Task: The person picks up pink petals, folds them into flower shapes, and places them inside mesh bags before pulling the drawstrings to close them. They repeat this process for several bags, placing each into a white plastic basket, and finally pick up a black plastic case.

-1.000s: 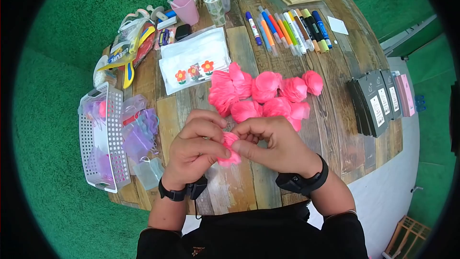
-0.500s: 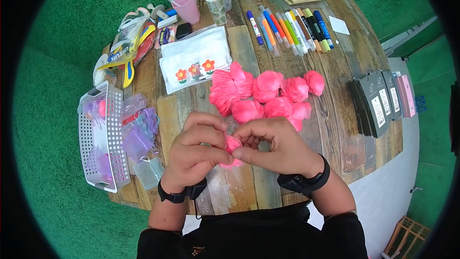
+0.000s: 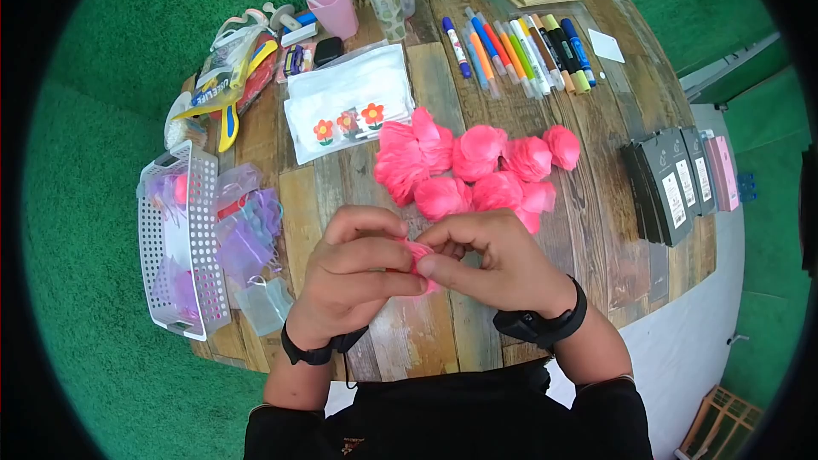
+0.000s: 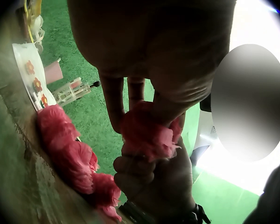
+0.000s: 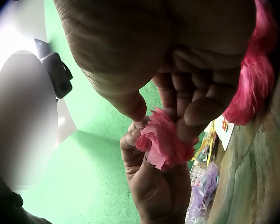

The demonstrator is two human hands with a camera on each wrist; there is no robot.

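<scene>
A small pink tissue-paper flower [image 3: 419, 257] with ruffled petals is held between both hands, close in front of the body. My left hand [image 3: 354, 268] holds it between thumb and fingers and covers much of it in the head view. From the other side, my right hand [image 3: 486, 260] pinches at its petals with thumb and index finger. In the right wrist view the layered petals of the flower [image 5: 163, 144] fan out beside the fingertips. Several more pink paper flowers [image 3: 480, 152] lie bunched on the table just beyond the hands.
A white perforated basket [image 3: 209, 247] and purple mesh bags [image 3: 247, 238] stand left. Behind the flowers lie white flower-print pouches [image 3: 349, 102] and a row of markers [image 3: 528, 51]. A pink cup [image 3: 334, 13] is at the back left, black boxes [image 3: 660, 187] at the right edge.
My left fingers have closed further over the flower, so less of it shows from above. Both hands have shifted slightly; the flowers on the table keep their arrangement.
</scene>
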